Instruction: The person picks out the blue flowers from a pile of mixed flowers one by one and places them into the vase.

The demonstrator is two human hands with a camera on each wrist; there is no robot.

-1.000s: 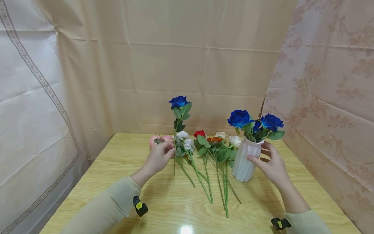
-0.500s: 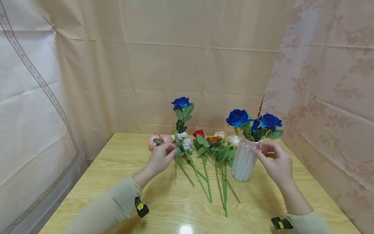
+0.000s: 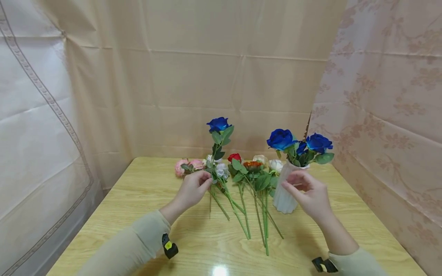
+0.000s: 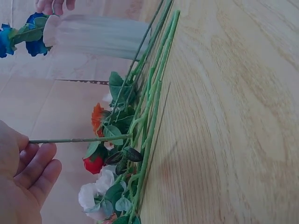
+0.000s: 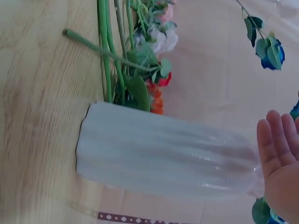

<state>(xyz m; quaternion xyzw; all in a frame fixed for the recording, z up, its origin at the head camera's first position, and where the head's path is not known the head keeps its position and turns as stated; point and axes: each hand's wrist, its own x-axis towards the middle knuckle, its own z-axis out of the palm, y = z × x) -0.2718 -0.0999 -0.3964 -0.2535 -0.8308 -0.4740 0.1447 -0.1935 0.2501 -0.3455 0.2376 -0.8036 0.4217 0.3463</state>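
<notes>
My left hand (image 3: 195, 188) pinches the stem of a blue rose (image 3: 219, 124), which stands upright above the table with its bloom at the top. In the left wrist view the bare stem (image 4: 79, 140) runs out from between thumb and fingers. A white ribbed vase (image 3: 285, 191) stands upright at the right, bearing several blue roses (image 3: 281, 139). My right hand (image 3: 310, 195) is in front of the vase and holds nothing. Its fingers (image 5: 278, 137) look fairly straight in the right wrist view, beside the vase's neck; whether they touch it I cannot tell.
Several flowers lie across the middle of the wooden table (image 3: 145, 214), stems toward me: pink blooms (image 3: 180, 168), white ones (image 3: 221, 170), a red rose (image 3: 235, 157) and an orange bloom (image 3: 253, 166). Curtains (image 3: 221, 76) hang behind and on both sides.
My right hand has let go of the vase and moved left in front of it. My left hand has shifted slightly right, carrying the blue rose a little right and lower.
</notes>
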